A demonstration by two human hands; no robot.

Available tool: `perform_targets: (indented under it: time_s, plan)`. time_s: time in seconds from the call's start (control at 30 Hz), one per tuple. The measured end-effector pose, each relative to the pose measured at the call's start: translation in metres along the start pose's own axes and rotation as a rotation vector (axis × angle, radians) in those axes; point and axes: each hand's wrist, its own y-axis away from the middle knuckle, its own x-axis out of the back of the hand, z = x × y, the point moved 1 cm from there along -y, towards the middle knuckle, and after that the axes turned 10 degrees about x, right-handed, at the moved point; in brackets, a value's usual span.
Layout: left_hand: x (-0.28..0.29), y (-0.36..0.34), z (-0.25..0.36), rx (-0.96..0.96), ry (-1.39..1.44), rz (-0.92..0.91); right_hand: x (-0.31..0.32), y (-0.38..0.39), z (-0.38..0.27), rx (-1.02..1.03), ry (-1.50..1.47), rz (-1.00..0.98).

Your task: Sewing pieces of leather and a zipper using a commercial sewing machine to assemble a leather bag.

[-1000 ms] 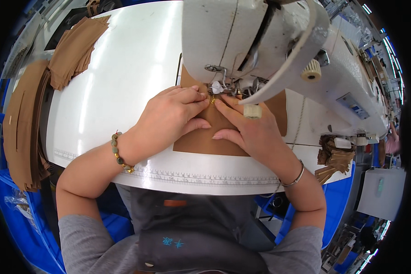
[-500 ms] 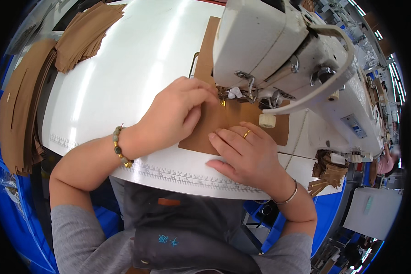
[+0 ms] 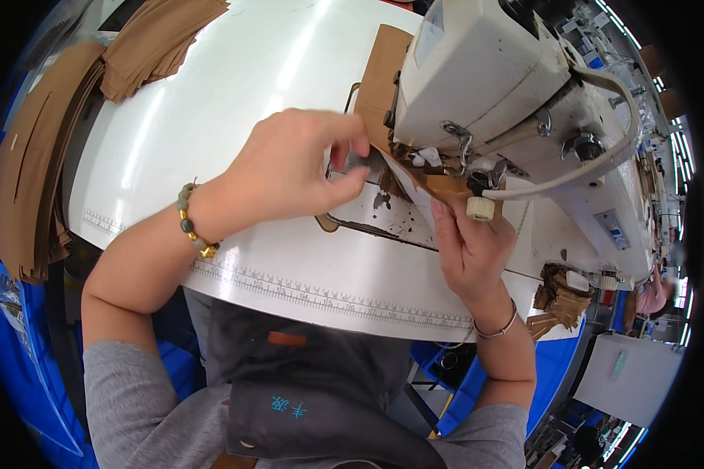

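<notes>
In the middle of the frame the left hand [image 3: 289, 168] is lifted a little above the white surface [image 3: 211, 117]. Its thumb and fingers are pinched together on the near edge of a brown cut piece [image 3: 379, 78]. This brown piece is a flat strip of card-like material. It runs from the fingertips up toward the top centre of the frame, where it disappears behind the head of the white sewing machine [image 3: 485, 78]. On the left wrist there is a bead bracelet [image 3: 189, 223] with green and golden beads.

The right hand [image 3: 469, 250] is at the centre right, just below the needle area of the machine. Its fingers point upward and touch the underside of a second brown part [image 3: 446, 186] that lies under the presser foot. I cannot tell if the fingers really grip it or only support it. A thin metal bangle [image 3: 499, 328] is on the right wrist.

Between both hands the metal plate [image 3: 383, 215] of the machine is uncovered and has some dark spots on it.

At the upper left of the frame, a stack of brown pieces [image 3: 156, 39] lies on the surface. A second, longer stack [image 3: 35, 172] hangs at the left edge. Along the near edge of the surface, a printed ruler scale [image 3: 321, 293] is visible. At the lower right, beside the surface, some brown scraps [image 3: 559, 293] are piled.
</notes>
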Motion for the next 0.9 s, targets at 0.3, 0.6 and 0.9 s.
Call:
perform_targets:
  time_s: [0.3,0.6,0.9]
  plan:
    - [-0.032,0.007,-0.003,-0.425,-0.448,0.083,-0.001,-0.003,-0.003,-0.041,-0.056,0.024]
    - [-0.036,0.004,-0.001,-0.454,-0.368,0.041,0.0,-0.004,-0.006,-0.077,-0.105,0.007]
    - [-0.033,0.008,0.004,-0.445,-0.445,-0.02,-0.007,-0.001,0.005,-0.193,-0.265,-0.195]
